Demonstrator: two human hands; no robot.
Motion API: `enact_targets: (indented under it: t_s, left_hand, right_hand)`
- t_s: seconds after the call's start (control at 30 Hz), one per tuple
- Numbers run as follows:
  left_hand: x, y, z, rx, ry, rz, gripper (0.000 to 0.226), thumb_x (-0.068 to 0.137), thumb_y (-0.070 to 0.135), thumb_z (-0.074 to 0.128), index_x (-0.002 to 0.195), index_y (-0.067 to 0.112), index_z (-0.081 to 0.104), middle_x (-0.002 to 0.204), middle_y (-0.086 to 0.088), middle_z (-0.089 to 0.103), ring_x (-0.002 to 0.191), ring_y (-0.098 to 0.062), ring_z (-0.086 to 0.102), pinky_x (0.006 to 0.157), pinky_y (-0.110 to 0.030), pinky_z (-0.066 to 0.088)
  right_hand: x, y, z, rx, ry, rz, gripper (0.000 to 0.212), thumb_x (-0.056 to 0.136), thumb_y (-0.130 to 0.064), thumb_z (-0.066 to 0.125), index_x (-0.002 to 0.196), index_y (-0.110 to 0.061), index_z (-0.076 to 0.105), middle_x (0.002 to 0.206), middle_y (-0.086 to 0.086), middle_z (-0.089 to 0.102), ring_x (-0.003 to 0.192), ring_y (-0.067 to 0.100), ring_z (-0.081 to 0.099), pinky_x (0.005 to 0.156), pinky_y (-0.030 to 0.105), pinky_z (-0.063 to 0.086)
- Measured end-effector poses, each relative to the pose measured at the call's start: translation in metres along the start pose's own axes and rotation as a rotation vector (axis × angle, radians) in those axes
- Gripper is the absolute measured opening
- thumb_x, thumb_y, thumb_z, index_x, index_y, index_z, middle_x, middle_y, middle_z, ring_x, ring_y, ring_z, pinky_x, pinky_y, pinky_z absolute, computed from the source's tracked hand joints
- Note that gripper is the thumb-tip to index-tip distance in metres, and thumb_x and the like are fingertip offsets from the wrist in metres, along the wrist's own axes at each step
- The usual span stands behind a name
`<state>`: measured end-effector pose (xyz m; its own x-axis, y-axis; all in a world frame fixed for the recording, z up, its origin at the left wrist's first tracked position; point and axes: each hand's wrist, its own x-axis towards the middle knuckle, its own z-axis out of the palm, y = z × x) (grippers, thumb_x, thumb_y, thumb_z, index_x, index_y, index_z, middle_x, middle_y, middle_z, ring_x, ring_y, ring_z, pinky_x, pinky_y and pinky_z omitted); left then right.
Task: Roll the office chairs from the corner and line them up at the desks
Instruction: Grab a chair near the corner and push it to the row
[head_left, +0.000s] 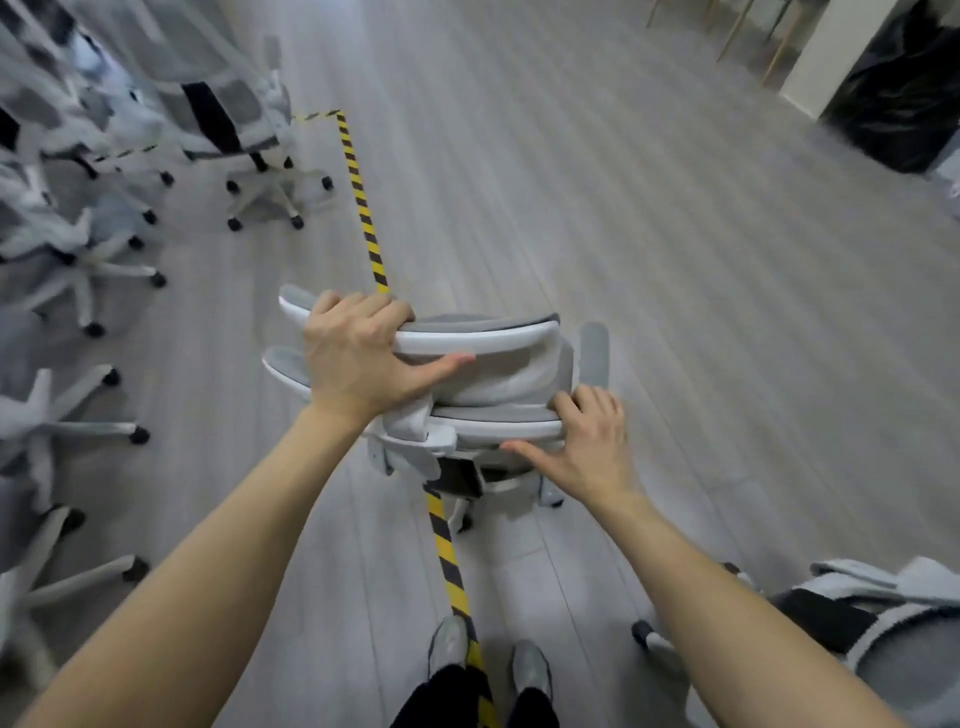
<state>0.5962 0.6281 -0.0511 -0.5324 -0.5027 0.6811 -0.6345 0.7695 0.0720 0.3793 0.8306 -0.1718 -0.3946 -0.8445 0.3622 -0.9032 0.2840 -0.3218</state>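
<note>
Currently I judge the task to be at an early or middle stage: one grey-and-white office chair (498, 374) is in hand on the open floor, while a cluster of stored chairs (78, 244) is parked at the left of the view and another chair (878, 618) sits at the lower right. No desks are clearly visible, so I cannot confirm how many chairs are already placed. At least the stored ones remain to be moved.

The held chair stands directly ahead of my feet, over the yellow-and-black floor tape (363, 208) that runs up the wood-look floor (649, 234).

Hand pose:
1. My left hand (358, 358) is clamped over the left end of the upper white frame bar, fingers curled across the top, thumb pressed along the bar's near face.
2. My right hand (582, 441) rests on the right end of the lower bar, fingertips hooked over its top edge, thumb spread along the underside; this is a lighter, guiding hold.

Both forearms are extended forward, a pushing posture.
</note>
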Motion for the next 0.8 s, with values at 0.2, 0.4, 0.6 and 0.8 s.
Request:
enact_targets:
  t_s: [0.2,0.4,0.6,0.8]
  left_hand:
    - [-0.029,-0.034,-0.043,0.055,-0.069,-0.148,0.072,0.083,0.094,0.068,0.083,0.022,0.071,0.079,0.006,0.067,0.075,-0.022,0.063,0.079,-0.044,0.047]
    - [-0.048,-0.085,-0.075,0.108,-0.102,-0.189,0.073,0.086,0.095,0.063,0.084,0.021,0.064,0.081,0.007,0.060,0.077,-0.020,0.059,0.081,-0.042,0.044]
    - [-0.061,-0.141,-0.083,0.204,0.012,-0.218,0.073,0.083,0.090,0.071,0.076,0.018,0.060,0.073,0.004,0.058,0.068,-0.021,0.054,0.071,-0.043,0.042]
    - [-0.061,-0.216,-0.074,0.260,0.119,-0.197,0.071,0.081,0.086,0.076,0.072,0.017,0.058,0.070,0.000,0.058,0.063,-0.025,0.054,0.065,-0.046,0.042]
  right_hand:
    - [0.016,-0.041,0.023,0.056,-0.035,-0.126,0.083,0.080,-0.098,0.058,0.102,-0.019,0.070,0.097,0.000,0.057,0.098,0.022,0.049,0.097,0.043,0.043]
    - [0.036,-0.088,0.050,0.158,-0.041,-0.246,0.080,0.079,-0.095,0.064,0.101,-0.019,0.072,0.098,-0.001,0.062,0.099,0.023,0.055,0.096,0.043,0.044]
    - [0.059,-0.139,0.084,0.219,0.010,-0.323,0.077,0.077,-0.093,0.070,0.091,-0.017,0.068,0.091,0.000,0.059,0.092,0.024,0.054,0.091,0.044,0.045]
    - [0.091,-0.190,0.131,0.240,0.032,-0.362,0.076,0.077,-0.089,0.074,0.093,-0.015,0.070,0.096,0.003,0.061,0.096,0.026,0.055,0.095,0.046,0.046]
